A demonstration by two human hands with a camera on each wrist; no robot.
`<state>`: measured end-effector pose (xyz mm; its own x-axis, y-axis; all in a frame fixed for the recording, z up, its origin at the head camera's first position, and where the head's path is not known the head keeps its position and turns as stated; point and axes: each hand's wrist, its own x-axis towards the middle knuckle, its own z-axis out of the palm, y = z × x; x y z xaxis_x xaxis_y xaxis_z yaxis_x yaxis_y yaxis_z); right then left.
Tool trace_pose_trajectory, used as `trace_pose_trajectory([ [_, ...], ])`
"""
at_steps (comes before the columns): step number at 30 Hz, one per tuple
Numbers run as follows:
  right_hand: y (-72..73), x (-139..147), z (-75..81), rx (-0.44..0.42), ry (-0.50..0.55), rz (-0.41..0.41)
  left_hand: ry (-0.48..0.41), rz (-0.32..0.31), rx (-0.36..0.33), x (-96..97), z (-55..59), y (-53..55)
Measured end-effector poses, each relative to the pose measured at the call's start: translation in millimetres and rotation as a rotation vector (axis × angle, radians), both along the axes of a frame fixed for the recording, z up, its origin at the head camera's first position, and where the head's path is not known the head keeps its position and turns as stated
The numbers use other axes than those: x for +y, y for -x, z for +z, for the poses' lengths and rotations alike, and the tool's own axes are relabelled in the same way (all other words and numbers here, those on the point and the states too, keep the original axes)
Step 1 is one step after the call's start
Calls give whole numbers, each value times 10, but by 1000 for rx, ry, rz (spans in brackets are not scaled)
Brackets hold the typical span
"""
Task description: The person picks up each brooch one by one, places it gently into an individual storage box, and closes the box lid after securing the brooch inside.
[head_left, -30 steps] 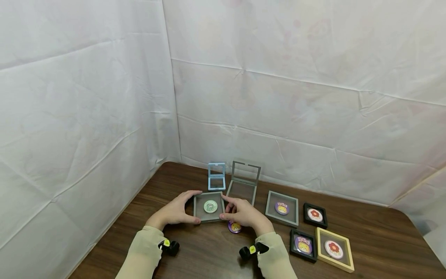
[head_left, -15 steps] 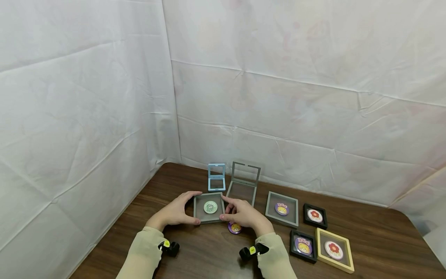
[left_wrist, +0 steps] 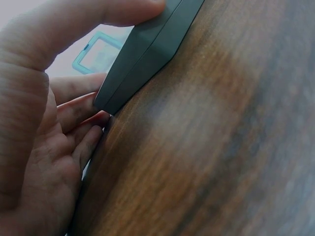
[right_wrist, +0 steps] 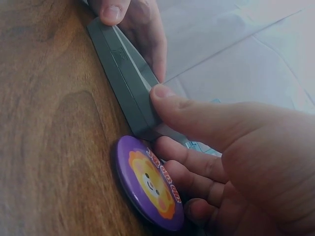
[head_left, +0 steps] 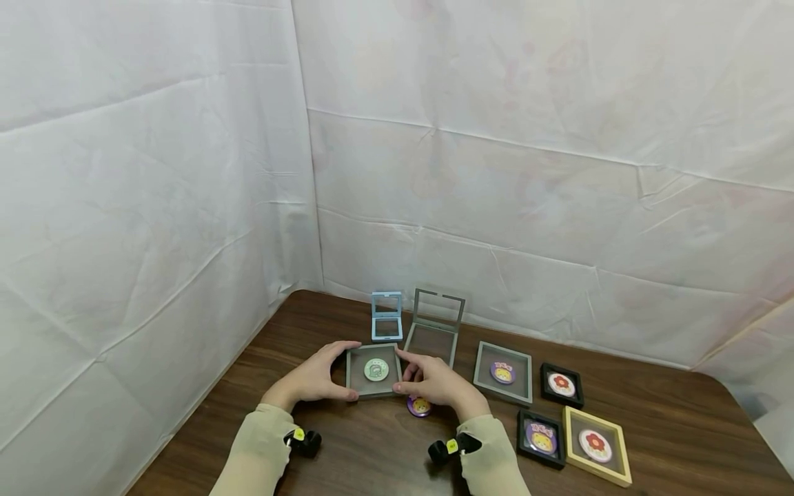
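A square grey display frame (head_left: 375, 395), closed round a pale green round badge (head_left: 376, 370), lies on the wooden table between both hands. My left hand (head_left: 313, 377) holds its left side, thumb at the near corner and fingers at the far one. On the opposite side my right hand (head_left: 437, 381) pinches the frame, its thumb on the near right corner. The left wrist view shows the frame's grey edge (left_wrist: 142, 61) low against the tabletop. A purple badge with a yellow lion face (right_wrist: 150, 182) lies beside the right fingers, partly hidden by that hand in the head view.
Behind the hands stand an opened blue frame (head_left: 387, 328) and an opened grey frame (head_left: 433, 337). Rightward lie a grey frame (head_left: 521, 375), two black frames (head_left: 561, 403) (head_left: 541, 463) and a yellow frame (head_left: 597, 472), all with badges. White cloth (head_left: 496, 172) hangs behind.
Both hands keep the same hold on the grey frame. The whole head view has shifted very slightly; nothing on the table has visibly moved.
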<state>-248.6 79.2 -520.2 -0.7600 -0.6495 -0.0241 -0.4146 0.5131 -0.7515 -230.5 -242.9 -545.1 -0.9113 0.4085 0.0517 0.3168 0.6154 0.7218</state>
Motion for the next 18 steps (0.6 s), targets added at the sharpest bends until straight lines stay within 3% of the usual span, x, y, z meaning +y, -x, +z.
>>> trace_pose_trajectory([
  [13,-148,35,97,-20,-32,-7,-13,-11,3,-12,9,10],
  [18,-242,52,138,22,-27,-7,-28,-16,-8,-21,6,-1],
])
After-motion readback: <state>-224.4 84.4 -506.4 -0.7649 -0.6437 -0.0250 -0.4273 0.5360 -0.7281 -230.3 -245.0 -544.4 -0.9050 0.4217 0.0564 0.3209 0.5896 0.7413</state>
